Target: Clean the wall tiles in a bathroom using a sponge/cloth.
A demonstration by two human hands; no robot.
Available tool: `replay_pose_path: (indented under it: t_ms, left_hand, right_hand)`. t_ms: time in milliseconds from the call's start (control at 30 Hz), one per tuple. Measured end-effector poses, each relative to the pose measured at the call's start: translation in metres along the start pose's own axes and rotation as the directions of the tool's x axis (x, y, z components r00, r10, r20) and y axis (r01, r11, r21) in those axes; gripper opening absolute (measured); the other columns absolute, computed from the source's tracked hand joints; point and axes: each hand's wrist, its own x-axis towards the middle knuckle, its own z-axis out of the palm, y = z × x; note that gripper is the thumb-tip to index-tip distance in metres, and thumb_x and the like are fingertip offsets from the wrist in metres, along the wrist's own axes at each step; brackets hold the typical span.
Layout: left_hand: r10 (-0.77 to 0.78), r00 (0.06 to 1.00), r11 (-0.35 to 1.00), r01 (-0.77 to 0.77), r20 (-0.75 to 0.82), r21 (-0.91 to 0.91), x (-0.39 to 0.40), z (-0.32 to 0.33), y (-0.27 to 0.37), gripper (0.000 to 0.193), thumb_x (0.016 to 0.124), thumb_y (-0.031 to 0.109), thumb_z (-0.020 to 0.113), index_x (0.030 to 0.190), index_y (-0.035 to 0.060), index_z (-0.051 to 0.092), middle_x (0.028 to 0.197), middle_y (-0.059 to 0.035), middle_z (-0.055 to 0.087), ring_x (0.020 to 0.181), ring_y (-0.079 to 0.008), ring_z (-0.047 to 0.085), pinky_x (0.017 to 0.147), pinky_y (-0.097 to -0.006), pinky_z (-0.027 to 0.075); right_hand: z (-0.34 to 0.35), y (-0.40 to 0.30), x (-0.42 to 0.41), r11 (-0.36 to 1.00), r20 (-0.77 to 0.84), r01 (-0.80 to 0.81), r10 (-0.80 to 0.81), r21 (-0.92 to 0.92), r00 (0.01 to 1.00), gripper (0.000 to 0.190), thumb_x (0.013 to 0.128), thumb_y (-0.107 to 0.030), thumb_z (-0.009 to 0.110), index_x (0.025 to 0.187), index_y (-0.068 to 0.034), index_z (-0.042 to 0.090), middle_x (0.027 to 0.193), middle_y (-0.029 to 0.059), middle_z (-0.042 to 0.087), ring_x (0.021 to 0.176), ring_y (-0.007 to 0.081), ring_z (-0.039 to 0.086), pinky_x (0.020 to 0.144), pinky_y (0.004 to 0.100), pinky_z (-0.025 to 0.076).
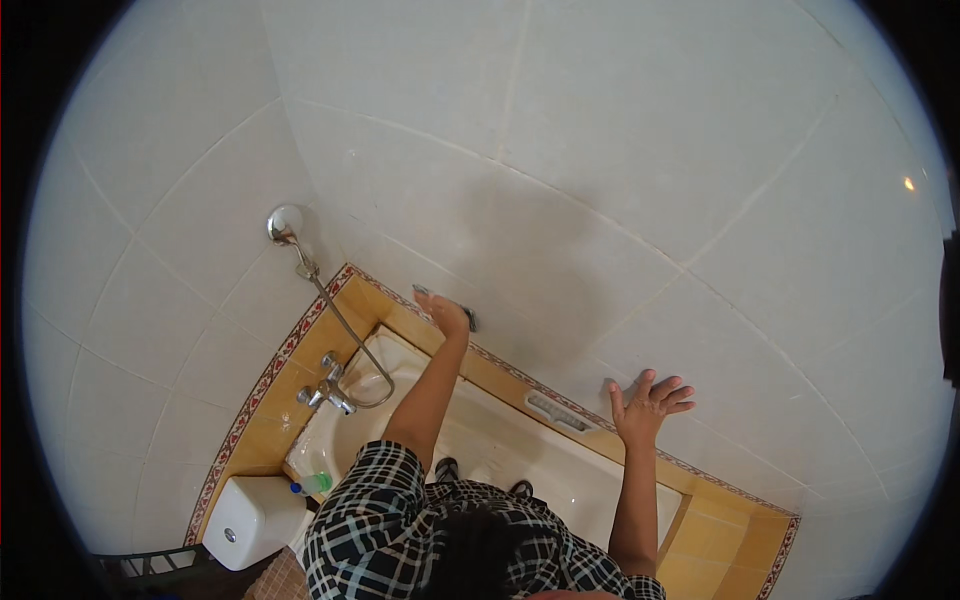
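My left hand lies across the middle of a short, dark, shiny bar at the tiled wall, just above the patterned border. Both ends of the bar show past the hand; whether my fingers wrap around it is hidden. With fingers spread, my right hand is against the pale wall tiles, and nothing is held in it. Between and below the hands, a white soap dish is set into the yellow tile band. My feet, in dark sandals, stand in the cream bathtub.
A chrome mixer tap and a hose leading to a hand shower are on the left wall. A plastic bottle with a blue cap rests on the tub's corner, beside a white toilet cistern. Yellow tiles border the right end.
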Motion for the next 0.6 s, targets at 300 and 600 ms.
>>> replay_pose_path:
  t_ms: [300,600]
  left_hand:
    - [-0.012,0.983,0.953,-0.044,0.185,0.299,-0.098,-0.012,-0.041,0.061,0.100,0.027,0.033,0.145,-0.0044,0.007,0.145,-0.0281,0.021,0.132,-0.0381,0.026,0.108,-0.0430,0.022]
    - [-0.125,0.933,0.990,0.137,0.336,-0.014,-0.124,-0.051,-0.027,0.037,0.096,0.037,0.048,0.098,0.0006,0.049,0.082,-0.0168,0.060,0.076,-0.0295,0.057,0.072,-0.0377,0.044]
  right_hand:
    - [0.003,-0.015,0.013,0.999,0.050,0.031,-0.029,-0.039,0.998,0.094,0.087,-0.058,0.050,0.149,-0.020,-0.010,0.150,0.0187,-0.027,0.134,0.0444,-0.030,0.099,0.0667,-0.018]
    - [0.006,-0.011,0.008,0.999,0.061,0.015,-0.013,-0.028,0.998,0.095,0.088,-0.061,0.046,0.148,-0.015,-0.012,0.148,0.0209,-0.030,0.131,0.0440,-0.034,0.095,0.0675,-0.021]
